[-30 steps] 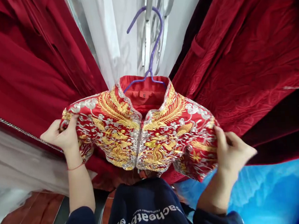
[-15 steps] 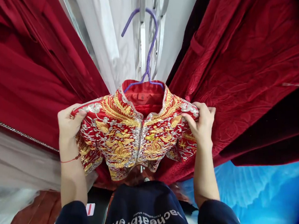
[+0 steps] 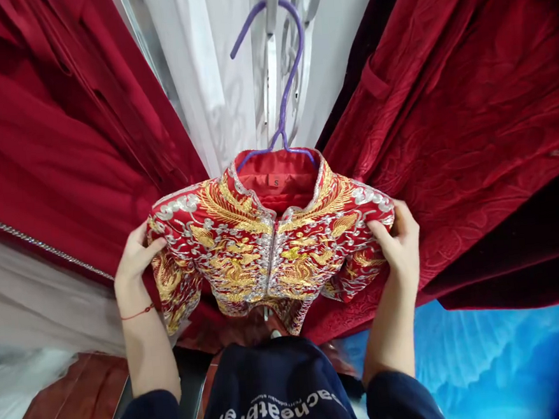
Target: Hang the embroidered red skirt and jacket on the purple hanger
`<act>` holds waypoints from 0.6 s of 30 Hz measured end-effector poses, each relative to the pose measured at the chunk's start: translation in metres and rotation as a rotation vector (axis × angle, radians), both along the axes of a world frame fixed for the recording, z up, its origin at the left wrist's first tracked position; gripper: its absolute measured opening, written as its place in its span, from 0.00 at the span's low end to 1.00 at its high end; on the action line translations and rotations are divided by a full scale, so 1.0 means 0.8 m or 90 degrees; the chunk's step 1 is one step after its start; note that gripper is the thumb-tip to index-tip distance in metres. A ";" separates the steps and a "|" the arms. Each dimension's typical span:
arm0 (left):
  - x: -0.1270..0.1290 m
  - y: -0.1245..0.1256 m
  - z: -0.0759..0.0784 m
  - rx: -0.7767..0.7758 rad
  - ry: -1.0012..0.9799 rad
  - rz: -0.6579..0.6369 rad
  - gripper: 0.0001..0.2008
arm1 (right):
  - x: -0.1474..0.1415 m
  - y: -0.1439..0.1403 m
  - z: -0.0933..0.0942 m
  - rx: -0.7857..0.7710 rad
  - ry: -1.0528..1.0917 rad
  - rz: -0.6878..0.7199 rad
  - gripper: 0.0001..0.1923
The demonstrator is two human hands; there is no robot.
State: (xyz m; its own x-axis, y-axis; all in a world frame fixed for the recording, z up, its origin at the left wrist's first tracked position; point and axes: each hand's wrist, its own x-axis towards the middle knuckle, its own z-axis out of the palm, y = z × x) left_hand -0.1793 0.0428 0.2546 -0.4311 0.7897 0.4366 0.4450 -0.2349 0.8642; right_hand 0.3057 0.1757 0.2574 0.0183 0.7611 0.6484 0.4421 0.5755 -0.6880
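Note:
A red jacket [image 3: 268, 255] with gold and silver embroidery hangs on a purple hanger [image 3: 282, 107], its front closed and a small size label inside the collar. The hanger's hook curves upward beside a metal bar. My left hand [image 3: 136, 251], with a thin red string on the wrist, pinches the jacket's sleeve just below the shoulder on the left side. On the other side, my right hand [image 3: 399, 236] grips the sleeve below the shoulder, thumb in front and fingers behind. Both hands hold the sleeves out sideways.
Red garments [image 3: 53, 123] hang at the left, and dark red patterned cloth [image 3: 483, 106] at the right. White fabric [image 3: 187, 63] and metal bars [image 3: 270, 76] are behind the hanger. Blue fabric [image 3: 485, 354] lies lower right; brown-red tiled floor [image 3: 67, 396] shows lower left.
Both hands have slid from the shoulder tops slightly down the sleeves. The jacket and hanger appear shifted a little to the right in view.

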 end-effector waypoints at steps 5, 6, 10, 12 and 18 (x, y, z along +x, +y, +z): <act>0.013 -0.011 -0.032 0.032 -0.014 0.163 0.19 | 0.009 -0.032 -0.014 0.020 0.020 -0.190 0.18; 0.020 -0.015 -0.031 0.048 -0.002 0.201 0.19 | 0.008 -0.037 -0.013 0.036 0.035 -0.211 0.17; 0.035 -0.024 -0.026 0.022 -0.015 0.206 0.14 | 0.005 -0.047 -0.007 -0.012 0.026 -0.196 0.20; 0.040 -0.022 -0.014 0.038 -0.010 0.149 0.17 | 0.003 -0.051 0.005 -0.009 -0.033 -0.191 0.25; 0.090 0.023 0.086 0.140 0.326 -0.006 0.33 | -0.029 -0.034 0.070 0.237 -0.335 -0.061 0.29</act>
